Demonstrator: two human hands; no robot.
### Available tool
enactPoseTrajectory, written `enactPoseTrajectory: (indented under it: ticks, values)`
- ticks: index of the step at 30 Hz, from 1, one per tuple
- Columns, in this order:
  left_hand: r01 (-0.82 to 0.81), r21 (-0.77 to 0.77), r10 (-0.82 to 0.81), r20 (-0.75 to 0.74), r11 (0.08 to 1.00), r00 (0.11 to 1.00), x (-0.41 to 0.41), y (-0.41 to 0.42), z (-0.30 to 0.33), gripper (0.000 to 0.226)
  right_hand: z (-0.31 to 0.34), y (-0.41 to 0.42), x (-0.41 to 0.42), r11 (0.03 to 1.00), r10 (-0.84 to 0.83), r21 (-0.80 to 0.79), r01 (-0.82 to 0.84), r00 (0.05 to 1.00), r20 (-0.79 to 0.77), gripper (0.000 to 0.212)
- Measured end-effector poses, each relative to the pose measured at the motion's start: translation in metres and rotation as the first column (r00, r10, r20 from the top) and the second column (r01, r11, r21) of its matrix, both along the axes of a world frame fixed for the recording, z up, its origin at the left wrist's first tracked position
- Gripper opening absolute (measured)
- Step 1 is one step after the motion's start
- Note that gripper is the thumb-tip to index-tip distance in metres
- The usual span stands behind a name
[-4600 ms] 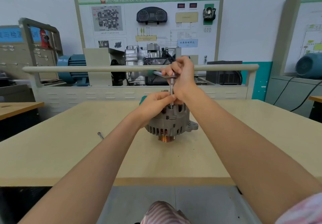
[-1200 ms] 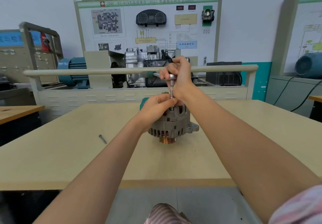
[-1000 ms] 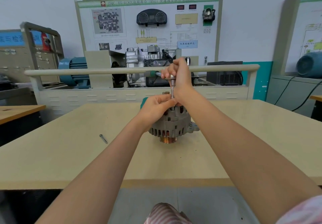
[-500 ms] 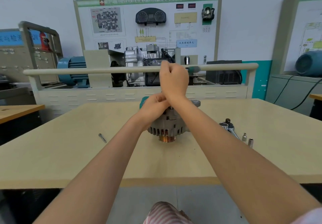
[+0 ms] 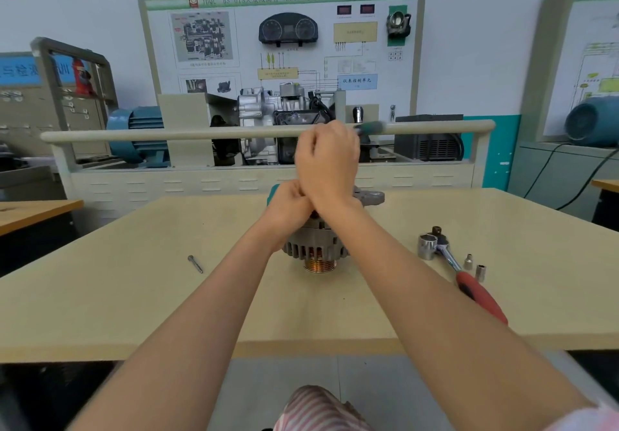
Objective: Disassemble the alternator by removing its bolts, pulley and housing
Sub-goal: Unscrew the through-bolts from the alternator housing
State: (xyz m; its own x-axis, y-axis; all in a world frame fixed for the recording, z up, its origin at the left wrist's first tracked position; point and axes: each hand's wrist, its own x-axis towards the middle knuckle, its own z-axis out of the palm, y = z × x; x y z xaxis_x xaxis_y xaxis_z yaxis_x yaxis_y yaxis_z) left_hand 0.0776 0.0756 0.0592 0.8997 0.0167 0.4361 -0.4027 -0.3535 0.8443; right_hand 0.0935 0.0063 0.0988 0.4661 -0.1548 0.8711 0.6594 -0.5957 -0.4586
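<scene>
Head view: a loose bolt (image 5: 195,263) is lying on the bench (image 5: 100,296); the left hand (image 5: 289,201) is gripping the alternator (image 5: 316,248) at mid-bench, steadying it, while the right hand (image 5: 326,159) is clutching a green-handled ratchet (image 5: 371,127) above, probably unscrewing another bolt; a red-handled ratchet (image 5: 469,281) is waiting rightward.

Alternator (image 5: 316,246): we see a grey cast-metal body with slotted vents round its rim, standing on the table with its shaft vertical, largely hidden behind our wrists.
Pulley (image 5: 320,265): copper-coloured and grooved, at the underside, facing down onto the table.
Mounting ear (image 5: 370,197): sticks out at the upper right of the housing.
Loose bolt (image 5: 195,263): a thin, long one lies flat on the table, well to the left of the alternator.
</scene>
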Motion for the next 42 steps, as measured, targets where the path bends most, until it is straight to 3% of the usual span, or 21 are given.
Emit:
enactPoseTrajectory:
  ticks: [1,3,6,8,12,14,16,17,19,22,24,26,29,31,32,34,35,37,39,40,42]
  values:
    - [-0.045,0.014,0.045,-0.003,0.999,0.999,0.001,0.000,0.000,0.024,-0.003,0.003,-0.001,0.967,-0.204,-0.148,0.207,0.978,0.035,0.027]
    - [-0.060,0.016,0.060,0.016,0.998,0.998,0.001,-0.002,-0.001,0.019,-0.002,0.006,-0.002,0.918,-0.327,-0.229,0.324,0.945,0.028,0.029]
    - [-0.026,-0.001,0.026,0.033,1.000,0.999,-0.002,-0.005,-0.001,0.023,0.005,0.003,0.001,0.998,-0.065,-0.029,0.064,0.998,-0.015,0.037]
    - [0.013,0.000,-0.013,0.021,1.000,1.000,-0.003,-0.007,0.001,0.021,0.014,-0.004,0.005,0.965,0.223,0.161,-0.209,0.971,-0.081,0.048]
    - [0.107,-0.018,-0.107,0.012,0.994,0.994,-0.004,-0.007,0.002,0.017,0.028,-0.018,0.014,0.553,0.793,0.569,-0.608,0.595,-0.134,0.059]
    - [0.126,-0.030,-0.126,0.007,0.992,0.992,-0.004,-0.006,0.001,0.018,0.030,-0.024,0.018,0.373,0.897,0.643,-0.669,0.437,-0.065,0.061]
    - [0.135,-0.034,-0.135,-0.004,0.990,0.991,-0.005,-0.005,0.001,0.019,0.032,-0.026,0.019,0.298,0.927,0.678,-0.672,0.374,-0.037,0.064]
    - [0.130,-0.031,-0.130,-0.004,0.991,0.991,-0.005,-0.005,0.001,0.019,0.031,-0.025,0.017,0.331,0.915,0.675,-0.659,0.399,-0.059,0.064]
    - [0.103,-0.023,-0.103,0.003,0.994,0.995,-0.006,-0.004,0.001,0.016,0.024,-0.017,0.012,0.571,0.776,0.566,-0.595,0.616,-0.135,0.057]
    - [0.000,-0.004,0.000,0.010,1.000,1.000,-0.005,-0.005,0.000,0.027,0.003,-0.003,0.000,0.969,0.209,0.146,-0.201,0.977,-0.041,0.038]
    - [-0.066,0.003,0.066,-0.006,0.998,0.998,-0.004,-0.006,0.001,0.024,-0.005,0.003,-0.003,0.965,-0.227,-0.125,0.230,0.973,0.035,0.029]
    - [-0.073,0.014,0.073,-0.009,0.997,0.997,-0.005,-0.008,0.001,0.015,-0.006,0.004,-0.003,0.918,-0.337,-0.205,0.339,0.940,0.043,0.029]
    - [-0.054,0.011,0.054,-0.006,0.998,0.999,-0.006,-0.009,0.001,0.014,0.002,0.002,-0.001,0.989,-0.126,-0.080,0.126,0.992,0.002,0.028]
    - [-0.016,0.013,0.017,-0.010,1.000,1.000,-0.008,-0.010,0.002,0.015,0.013,-0.003,0.002,0.981,0.168,0.108,-0.160,0.983,-0.072,0.045]
    - [0.010,0.008,-0.010,-0.012,1.000,1.000,-0.008,-0.010,0.003,0.014,0.019,-0.007,0.005,0.910,0.363,0.261,-0.323,0.924,-0.119,0.050]
    - [0.058,-0.015,-0.058,-0.011,0.998,0.998,-0.008,-0.009,0.003,0.018,0.027,-0.015,0.008,0.636,0.707,0.553,-0.538,0.693,-0.139,0.053]
    - [0.071,-0.018,-0.071,-0.015,0.997,0.997,-0.008,-0.009,0.004,0.019,0.029,-0.018,0.010,0.491,0.816,0.645,-0.585,0.568,-0.107,0.057]
    - [0.089,-0.016,-0.090,-0.029,0.996,0.996,-0.008,-0.008,0.004,0.019,0.031,-0.022,0.013,0.355,0.889,0.711,-0.607,0.455,-0.056,0.064]
    - [0.096,-0.018,-0.096,-0.034,0.995,0.995,-0.009,-0.007,0.004,0.020,0.030,-0.020,0.013,0.369,0.878,0.710,-0.600,0.476,-0.054,0.062]
    - [0.090,-0.021,-0.091,-0.030,0.996,0.995,-0.009,-0.007,0.004,0.020,0.028,-0.016,0.009,0.442,0.835,0.685,-0.579,0.545,-0.078,0.056]
    - [0.045,-0.010,-0.046,-0.020,0.999,0.999,-0.008,-0.006,0.003,0.015,0.018,-0.007,0.000,0.727,0.604,0.487,-0.483,0.788,-0.120,0.045]
